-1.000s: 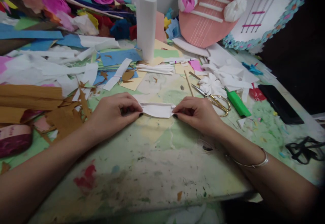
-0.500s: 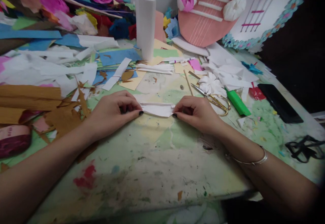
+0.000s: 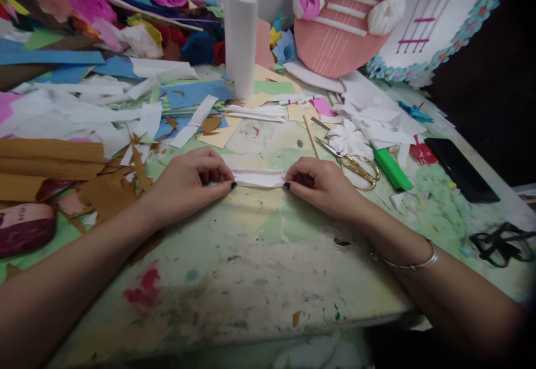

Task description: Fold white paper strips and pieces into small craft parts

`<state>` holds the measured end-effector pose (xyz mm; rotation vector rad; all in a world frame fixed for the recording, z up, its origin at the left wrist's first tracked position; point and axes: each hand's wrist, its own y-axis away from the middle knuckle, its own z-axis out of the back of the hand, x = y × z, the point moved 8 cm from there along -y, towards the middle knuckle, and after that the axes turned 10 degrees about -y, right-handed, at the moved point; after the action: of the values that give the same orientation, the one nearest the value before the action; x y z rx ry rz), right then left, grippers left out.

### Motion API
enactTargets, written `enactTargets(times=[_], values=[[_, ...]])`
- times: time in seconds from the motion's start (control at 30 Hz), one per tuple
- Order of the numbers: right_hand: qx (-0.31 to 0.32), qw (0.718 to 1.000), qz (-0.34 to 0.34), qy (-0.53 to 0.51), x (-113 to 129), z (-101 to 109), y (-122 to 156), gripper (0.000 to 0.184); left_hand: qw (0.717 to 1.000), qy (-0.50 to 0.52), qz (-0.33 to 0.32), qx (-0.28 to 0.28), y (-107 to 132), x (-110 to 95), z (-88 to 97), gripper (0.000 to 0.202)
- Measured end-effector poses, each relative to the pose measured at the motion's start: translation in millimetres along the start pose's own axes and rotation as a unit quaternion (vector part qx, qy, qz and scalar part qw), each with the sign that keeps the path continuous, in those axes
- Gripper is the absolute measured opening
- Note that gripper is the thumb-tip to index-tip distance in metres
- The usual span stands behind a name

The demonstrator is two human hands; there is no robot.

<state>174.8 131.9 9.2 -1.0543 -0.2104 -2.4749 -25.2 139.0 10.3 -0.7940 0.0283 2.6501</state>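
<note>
A narrow strip of white paper (image 3: 259,179) lies stretched between my two hands, low over the table, with a fold line running along its length. My left hand (image 3: 193,182) pinches its left end between thumb and fingers. At the other end, my right hand (image 3: 320,185) grips it the same way. Just beyond my right hand are gold-handled scissors (image 3: 359,169) and a thin wooden stick (image 3: 311,136). Several folded white strips (image 3: 257,113) lie farther back, in front of an upright white paper cylinder (image 3: 242,45).
Brown crepe paper (image 3: 50,159) and white scraps (image 3: 79,109) cover the left side. To the right lie a green roll (image 3: 391,168), a black phone (image 3: 460,169) and black-framed glasses (image 3: 502,244). A pink round decorated board (image 3: 335,39) leans at the back.
The near flap of the white strip looks narrower, its lower edge having shifted away from me. Both hands keep their pinch and have barely moved.
</note>
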Motion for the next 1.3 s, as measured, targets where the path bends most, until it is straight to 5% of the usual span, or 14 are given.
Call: enactTargets(times=[0.23, 0.57, 1.3], values=[[0.046, 0.995, 0.062, 0.056, 7.7, -5.1, 1.0, 0.010, 1.000, 0.017, 0.002, 0.018, -1.5, 1.8, -0.4, 0.023], [0.016, 0.997, -0.074, -0.004, -5.7, -3.1, -4.7, 0.007, 0.999, -0.037, 0.034, -0.021, -1.5, -2.2, -4.7, 0.021], [-0.005, 0.989, -0.131, -0.076, -12.1, -5.2, -3.2, 0.010, 0.997, -0.067, 0.025, -0.027, -2.5, -4.9, -5.0, 0.015]])
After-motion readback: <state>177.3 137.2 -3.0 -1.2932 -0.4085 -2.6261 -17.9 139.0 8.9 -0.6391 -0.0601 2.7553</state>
